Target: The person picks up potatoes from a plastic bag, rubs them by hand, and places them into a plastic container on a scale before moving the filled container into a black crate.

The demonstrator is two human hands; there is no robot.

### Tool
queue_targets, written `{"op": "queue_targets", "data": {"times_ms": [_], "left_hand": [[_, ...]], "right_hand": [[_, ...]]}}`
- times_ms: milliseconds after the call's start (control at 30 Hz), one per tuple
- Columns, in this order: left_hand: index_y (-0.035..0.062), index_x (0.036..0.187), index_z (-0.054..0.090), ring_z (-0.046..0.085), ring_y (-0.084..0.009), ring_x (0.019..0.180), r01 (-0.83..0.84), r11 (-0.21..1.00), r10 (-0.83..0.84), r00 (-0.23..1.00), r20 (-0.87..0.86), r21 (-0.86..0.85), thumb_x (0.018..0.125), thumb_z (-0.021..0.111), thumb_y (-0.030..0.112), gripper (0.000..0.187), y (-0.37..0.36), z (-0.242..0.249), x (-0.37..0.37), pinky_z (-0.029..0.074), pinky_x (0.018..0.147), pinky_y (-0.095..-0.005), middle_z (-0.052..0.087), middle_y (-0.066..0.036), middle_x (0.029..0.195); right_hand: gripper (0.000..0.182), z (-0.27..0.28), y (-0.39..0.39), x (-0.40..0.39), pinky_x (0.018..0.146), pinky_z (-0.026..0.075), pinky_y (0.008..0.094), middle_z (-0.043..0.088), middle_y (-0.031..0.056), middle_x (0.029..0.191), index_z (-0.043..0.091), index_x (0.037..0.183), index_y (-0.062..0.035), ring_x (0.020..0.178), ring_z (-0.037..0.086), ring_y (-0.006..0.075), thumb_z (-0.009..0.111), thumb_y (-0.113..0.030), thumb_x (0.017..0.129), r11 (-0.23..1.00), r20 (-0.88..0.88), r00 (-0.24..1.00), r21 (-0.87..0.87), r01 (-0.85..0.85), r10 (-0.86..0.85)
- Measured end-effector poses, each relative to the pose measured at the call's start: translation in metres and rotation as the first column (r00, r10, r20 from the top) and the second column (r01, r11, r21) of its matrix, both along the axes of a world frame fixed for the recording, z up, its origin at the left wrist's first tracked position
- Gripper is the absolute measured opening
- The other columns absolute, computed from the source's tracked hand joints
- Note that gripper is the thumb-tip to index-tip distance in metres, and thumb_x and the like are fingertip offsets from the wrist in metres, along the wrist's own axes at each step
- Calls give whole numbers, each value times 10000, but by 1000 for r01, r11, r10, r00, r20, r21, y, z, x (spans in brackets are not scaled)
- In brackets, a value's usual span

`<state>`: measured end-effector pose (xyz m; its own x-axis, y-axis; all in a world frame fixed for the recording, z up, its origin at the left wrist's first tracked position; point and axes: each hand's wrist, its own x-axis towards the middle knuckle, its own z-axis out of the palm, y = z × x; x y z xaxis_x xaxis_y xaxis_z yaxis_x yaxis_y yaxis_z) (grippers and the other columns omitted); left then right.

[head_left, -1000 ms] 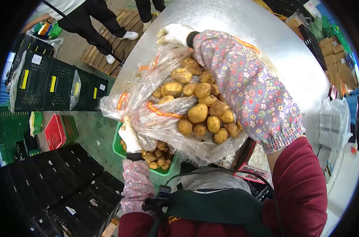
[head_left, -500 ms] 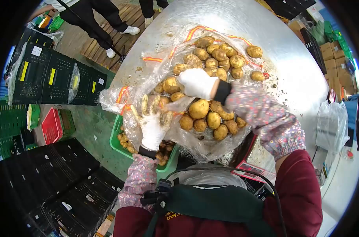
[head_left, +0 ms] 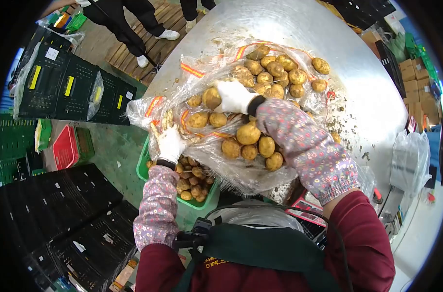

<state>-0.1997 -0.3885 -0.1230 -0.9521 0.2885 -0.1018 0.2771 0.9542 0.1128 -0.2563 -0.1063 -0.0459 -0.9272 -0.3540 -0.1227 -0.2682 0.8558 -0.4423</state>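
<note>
Several potatoes [head_left: 248,133] lie on and in a clear plastic bag [head_left: 246,170] with red and yellow stripes, spread over a metal table [head_left: 372,92]. My right hand [head_left: 233,97], in a white glove, is closed round a potato [head_left: 212,98] in the middle of the pile. At the bag's left end, my left hand [head_left: 170,141], also gloved and with soiled fingertips, grips the plastic edge. Below it, a green basket [head_left: 140,165] holds more small potatoes [head_left: 194,181], partly hidden by the bag and my left arm.
Black crates [head_left: 51,209] are stacked at the lower left, dark green crates [head_left: 61,90] at the upper left. A red basket [head_left: 64,148] stands on the floor. A person's legs [head_left: 129,24] show at the top. A red scale [head_left: 306,208] sits near the table's front edge.
My left hand has moved left and its fingers have closed on the bag. My right hand has shifted slightly left with a potato. More of the basket's potatoes show.
</note>
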Motion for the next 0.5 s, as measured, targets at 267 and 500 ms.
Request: {"op": "queue_targets", "data": {"times_ms": [267, 500], "left_hand": [[79, 1039, 669, 622, -300, 1042, 116, 927, 78, 870, -486, 356, 841, 697, 150, 212, 15, 86, 16, 441, 980, -416, 687, -134, 1077], [-20, 1488, 226, 551, -231, 1179, 17, 326, -100, 995, 17, 945, 697, 884, 146, 1042, 154, 152, 57, 469, 997, -338, 494, -195, 1364]], "right_hand": [[526, 67, 58, 86, 1053, 425, 363, 533, 96, 1351, 462, 1397, -35, 1250, 504, 201, 647, -227, 944, -44, 568, 814, -816, 576, 120], [490, 70, 44, 116, 1077, 417, 405, 504, 142, 1397, 473, 1370, -3, 1275, 501, 256, 466, -359, 1033, -406, 618, 779, -688, 602, 108]]}}
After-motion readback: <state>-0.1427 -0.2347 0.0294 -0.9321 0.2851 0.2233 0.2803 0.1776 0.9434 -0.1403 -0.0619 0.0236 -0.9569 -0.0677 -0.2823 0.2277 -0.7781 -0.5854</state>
